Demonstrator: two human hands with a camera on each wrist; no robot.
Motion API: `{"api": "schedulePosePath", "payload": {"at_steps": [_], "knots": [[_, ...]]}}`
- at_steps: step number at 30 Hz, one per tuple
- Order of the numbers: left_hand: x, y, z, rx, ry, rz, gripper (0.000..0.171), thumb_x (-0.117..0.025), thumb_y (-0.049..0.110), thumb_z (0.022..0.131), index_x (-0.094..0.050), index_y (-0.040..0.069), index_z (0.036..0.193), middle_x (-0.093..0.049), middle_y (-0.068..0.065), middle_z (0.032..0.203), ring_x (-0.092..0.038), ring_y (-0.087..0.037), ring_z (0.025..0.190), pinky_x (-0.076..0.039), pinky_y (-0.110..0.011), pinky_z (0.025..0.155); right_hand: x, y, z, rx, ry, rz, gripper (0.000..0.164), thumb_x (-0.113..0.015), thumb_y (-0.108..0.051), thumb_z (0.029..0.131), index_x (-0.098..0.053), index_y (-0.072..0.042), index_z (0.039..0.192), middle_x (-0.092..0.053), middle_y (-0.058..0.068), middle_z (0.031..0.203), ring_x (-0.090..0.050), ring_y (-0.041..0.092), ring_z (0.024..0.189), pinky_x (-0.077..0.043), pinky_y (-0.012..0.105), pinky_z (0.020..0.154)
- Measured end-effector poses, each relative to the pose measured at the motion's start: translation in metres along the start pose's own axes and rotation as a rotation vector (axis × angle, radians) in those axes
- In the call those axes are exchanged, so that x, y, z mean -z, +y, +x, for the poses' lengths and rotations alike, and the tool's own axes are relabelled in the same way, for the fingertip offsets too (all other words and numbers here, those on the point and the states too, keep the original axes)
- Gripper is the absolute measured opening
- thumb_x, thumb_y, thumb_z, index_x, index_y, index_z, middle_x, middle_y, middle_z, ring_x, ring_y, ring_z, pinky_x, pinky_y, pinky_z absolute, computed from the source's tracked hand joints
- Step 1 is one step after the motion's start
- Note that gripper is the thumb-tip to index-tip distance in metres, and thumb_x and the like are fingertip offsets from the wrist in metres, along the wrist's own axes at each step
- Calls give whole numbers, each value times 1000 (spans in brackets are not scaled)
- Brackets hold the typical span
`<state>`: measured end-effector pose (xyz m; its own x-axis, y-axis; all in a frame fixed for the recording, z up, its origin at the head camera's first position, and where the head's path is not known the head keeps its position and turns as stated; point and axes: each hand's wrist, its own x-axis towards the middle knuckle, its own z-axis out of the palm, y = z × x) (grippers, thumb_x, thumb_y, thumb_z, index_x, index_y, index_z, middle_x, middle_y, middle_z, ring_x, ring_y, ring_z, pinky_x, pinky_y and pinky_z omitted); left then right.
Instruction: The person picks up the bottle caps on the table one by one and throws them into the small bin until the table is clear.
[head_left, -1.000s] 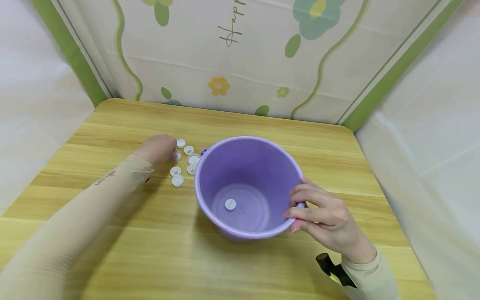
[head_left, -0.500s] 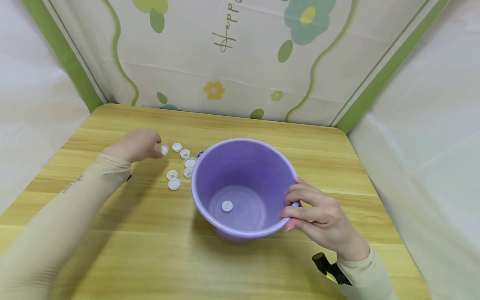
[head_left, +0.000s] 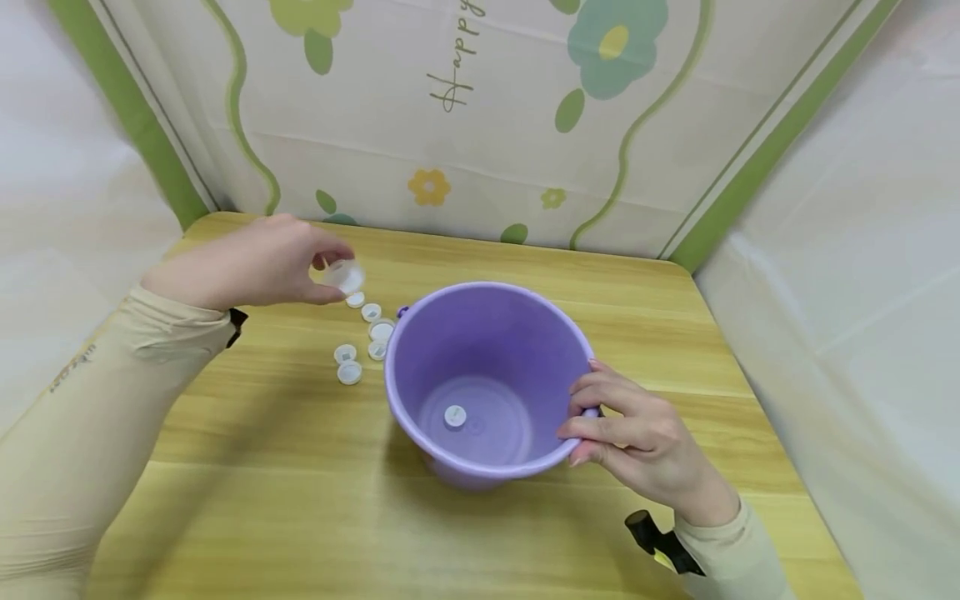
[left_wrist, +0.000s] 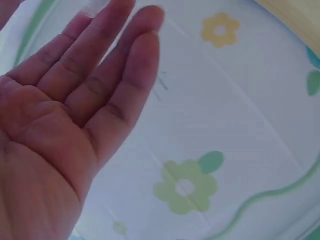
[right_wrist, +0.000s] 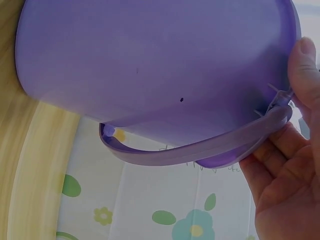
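Note:
My left hand (head_left: 258, 262) pinches a round clear-and-white plastic cap (head_left: 347, 277) between thumb and fingers, above the table to the left of the bucket. Only a sliver of that cap shows at the top of the left wrist view, past the fingers. My right hand (head_left: 648, 429) grips the right rim of a purple plastic bucket (head_left: 491, 333), thumb outside and fingertips over the edge. Inside, one small white round cap (head_left: 454, 416) lies on the bottom. In the right wrist view the bucket's handle (right_wrist: 190, 152) hangs along its outer side.
Several similar round white caps (head_left: 349, 372) lie on the wooden table (head_left: 262, 475) just left of the bucket. A flower-print cloth (head_left: 495, 133) stands behind the table's far edge. White sheets (head_left: 862, 292) flank both sides. A black wrist mount (head_left: 663, 542) sits on the right wrist.
My left hand has lifted a cap from the group on the table, first moving left, then up toward the camera. The right hand keeps its grip on the rim, and the bucket stays put.

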<state>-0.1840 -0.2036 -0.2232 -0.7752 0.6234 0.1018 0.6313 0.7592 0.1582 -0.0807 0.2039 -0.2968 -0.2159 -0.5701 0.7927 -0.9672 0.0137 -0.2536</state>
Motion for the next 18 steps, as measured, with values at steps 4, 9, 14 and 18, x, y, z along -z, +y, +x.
{"api": "schedulePosePath", "payload": {"at_steps": [4, 9, 14, 18], "knots": [[10, 20, 7, -73, 17, -31, 34, -82, 19, 78, -72, 7, 109, -69, -1, 90, -64, -19, 83, -52, -41, 75, -1, 0, 0, -6, 1, -3, 19, -70, -20, 92, -74, -2, 90, -60, 11, 87, -56, 29, 90, -34, 43, 111], [19, 43, 19, -157, 32, -42, 32, -81, 17, 78, -72, 9, 107, -67, 1, 87, -61, -18, 81, -50, -39, 72, -1, 2, -1, -1, 9, -10, 20, -70, -21, 91, -74, -1, 87, -62, 13, 88, -57, 29, 89, -35, 43, 111], [25, 62, 33, -232, 34, -62, 30, -81, 20, 79, -72, 10, 107, -68, 3, 89, -61, -15, 82, -50, -37, 73, -1, 3, -2, -2, 5, -5, 19, -71, -21, 91, -74, -2, 88, -62, 13, 87, -57, 29, 89, -35, 43, 111], [28, 78, 44, -282, 20, -57, 29, -80, 23, 81, -72, 10, 105, -68, 3, 89, -61, -15, 83, -50, -36, 75, -1, 3, -2, -10, 0, 0, 20, -71, -21, 91, -74, -2, 88, -63, 13, 88, -57, 28, 89, -34, 42, 111]]}}
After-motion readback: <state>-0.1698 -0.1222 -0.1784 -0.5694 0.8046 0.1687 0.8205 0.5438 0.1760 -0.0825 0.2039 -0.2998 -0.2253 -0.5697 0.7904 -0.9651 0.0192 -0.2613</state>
